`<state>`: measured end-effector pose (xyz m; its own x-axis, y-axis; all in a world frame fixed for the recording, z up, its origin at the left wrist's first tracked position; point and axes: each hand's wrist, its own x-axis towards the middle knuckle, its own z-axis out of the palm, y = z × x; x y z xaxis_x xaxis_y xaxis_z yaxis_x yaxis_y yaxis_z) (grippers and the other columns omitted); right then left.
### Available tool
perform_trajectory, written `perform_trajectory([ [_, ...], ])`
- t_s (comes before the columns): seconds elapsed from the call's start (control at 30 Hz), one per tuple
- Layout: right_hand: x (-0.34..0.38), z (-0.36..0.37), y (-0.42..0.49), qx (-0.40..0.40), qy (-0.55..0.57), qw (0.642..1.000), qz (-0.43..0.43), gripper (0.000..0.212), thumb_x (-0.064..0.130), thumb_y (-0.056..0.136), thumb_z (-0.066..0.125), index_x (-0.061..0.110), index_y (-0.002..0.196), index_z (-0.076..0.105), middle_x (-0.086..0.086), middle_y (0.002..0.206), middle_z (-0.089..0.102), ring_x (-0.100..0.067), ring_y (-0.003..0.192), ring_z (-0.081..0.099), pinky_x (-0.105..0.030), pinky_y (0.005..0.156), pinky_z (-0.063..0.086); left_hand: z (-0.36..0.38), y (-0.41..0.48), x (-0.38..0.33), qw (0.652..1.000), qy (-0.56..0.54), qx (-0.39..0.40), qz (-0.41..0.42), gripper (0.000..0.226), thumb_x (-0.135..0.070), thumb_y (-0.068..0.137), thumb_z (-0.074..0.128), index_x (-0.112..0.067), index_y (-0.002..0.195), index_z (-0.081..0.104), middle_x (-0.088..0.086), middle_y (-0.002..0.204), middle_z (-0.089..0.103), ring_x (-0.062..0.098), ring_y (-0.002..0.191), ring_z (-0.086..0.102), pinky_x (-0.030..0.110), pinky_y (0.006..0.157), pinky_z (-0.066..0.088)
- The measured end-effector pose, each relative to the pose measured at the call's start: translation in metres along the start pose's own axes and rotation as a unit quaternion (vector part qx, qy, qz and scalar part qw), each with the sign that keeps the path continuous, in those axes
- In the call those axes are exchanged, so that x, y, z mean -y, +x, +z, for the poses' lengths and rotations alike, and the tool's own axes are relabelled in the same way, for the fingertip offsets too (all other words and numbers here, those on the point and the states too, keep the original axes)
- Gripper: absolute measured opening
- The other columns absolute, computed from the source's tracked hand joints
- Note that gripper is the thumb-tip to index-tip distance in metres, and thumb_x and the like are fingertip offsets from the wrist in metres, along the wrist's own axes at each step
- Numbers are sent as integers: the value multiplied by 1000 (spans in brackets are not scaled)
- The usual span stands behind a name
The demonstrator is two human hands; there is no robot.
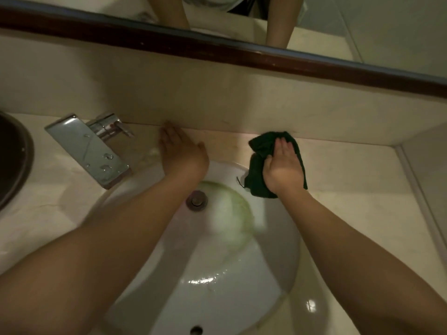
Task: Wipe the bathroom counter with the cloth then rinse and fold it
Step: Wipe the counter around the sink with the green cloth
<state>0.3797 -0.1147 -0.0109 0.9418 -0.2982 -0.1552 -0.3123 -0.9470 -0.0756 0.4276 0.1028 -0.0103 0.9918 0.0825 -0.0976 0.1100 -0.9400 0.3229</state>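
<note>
A dark green cloth (260, 151) lies bunched on the beige counter (350, 180) behind the right rim of the sink, against the backsplash. My right hand (284, 166) presses flat on top of it, fingers together and pointing at the wall. My left hand (180, 151) rests palm down on the bare counter behind the sink, fingers toward the wall, holding nothing. Both forearms reach across the white basin (217, 274).
A chrome faucet (89, 148) with water drops juts over the sink's left rim. A greenish stain surrounds the drain plug (197, 200). A dark round object (12, 160) sits at far left. The mirror's wooden frame (217, 48) runs above the backsplash.
</note>
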Motion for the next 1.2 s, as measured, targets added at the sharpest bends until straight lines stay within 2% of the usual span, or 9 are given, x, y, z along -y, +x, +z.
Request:
perform_trajectory([
  [0.17, -59, 5, -40, -77, 23, 989, 122, 71, 35, 91, 20, -8, 146, 31, -26, 151, 36, -39, 140, 35, -45, 119, 24, 10, 6, -36, 995, -7, 55, -88, 91, -55, 94, 35, 8, 151, 2, 26, 160, -3, 41, 148, -5, 49, 119, -1],
  [0.27, -75, -1, -32, -68, 36, 978, 193, 68, 35, 94, 24, -5, 150, 25, -23, 156, 28, -37, 144, 27, -46, 120, 18, 23, 5, -36, 997, 7, 25, -75, 99, -61, 90, 36, 10, 150, 4, 31, 158, -2, 44, 147, -5, 52, 119, -1],
  [0.43, -56, -4, 18, -19, -12, 985, 170, 63, 35, 100, 21, 4, 155, 9, -13, 162, 12, -28, 149, 12, -38, 122, 6, 29, 4, -32, 998, 15, -11, -59, 99, -60, 90, 37, 14, 148, 7, 36, 155, 3, 48, 146, 0, 54, 119, 3],
  [0.57, -30, -6, 39, 17, -96, 979, 179, 66, 36, 97, 18, 0, 153, 14, -18, 158, 23, -34, 142, 26, -43, 118, 20, 33, 3, -32, 998, 22, -19, -54, 97, -58, 89, 39, 15, 147, 10, 38, 154, 7, 47, 146, 4, 53, 119, 5],
  [0.7, 21, -10, 27, 20, -112, 984, 138, 63, 39, 97, 28, 1, 148, 26, -15, 148, 36, -34, 128, 37, -41, 103, 38, 35, 3, -31, 998, 18, -27, -54, 96, -55, 89, 39, 16, 146, 9, 39, 154, 6, 48, 145, 4, 54, 119, 5],
  [1.0, 74, -6, 3, -39, 52, 988, -142, 51, 30, 98, 38, 7, 143, 42, -15, 143, 46, -34, 126, 43, -35, 102, 33, 14, -6, -23, 987, -141, -61, -41, 66, -25, 97, 36, 5, 151, 14, 23, 159, 15, 34, 148, 11, 39, 120, 7],
  [1.1, 12, -11, -4, -85, 158, 976, -127, 48, 20, 92, 43, 5, 136, 54, -18, 140, 53, -34, 130, 46, -31, 111, 28, 4, -27, -61, 965, -224, -64, 118, 45, -9, 85, 44, -4, 129, 50, 19, 135, 51, 35, 123, 48, 40, 101, 40],
  [1.13, -7, -9, -8, -102, 152, 980, -83, 48, 17, 90, 44, 4, 135, 54, -19, 140, 53, -35, 132, 45, -32, 113, 27, 7, -33, -81, 961, -197, -17, 193, 37, -10, 84, 45, -8, 119, 55, 16, 128, 55, 33, 116, 52, 39, 93, 43],
  [1.2, -31, -2, -15, -102, 133, 986, 0, 48, 15, 91, 41, 1, 136, 52, -21, 144, 48, -37, 138, 37, -36, 117, 26, 28, -42, -111, 958, -105, 83, 253, 49, -20, 90, 42, -7, 137, 44, 13, 148, 40, 30, 136, 37, 37, 108, 33],
])
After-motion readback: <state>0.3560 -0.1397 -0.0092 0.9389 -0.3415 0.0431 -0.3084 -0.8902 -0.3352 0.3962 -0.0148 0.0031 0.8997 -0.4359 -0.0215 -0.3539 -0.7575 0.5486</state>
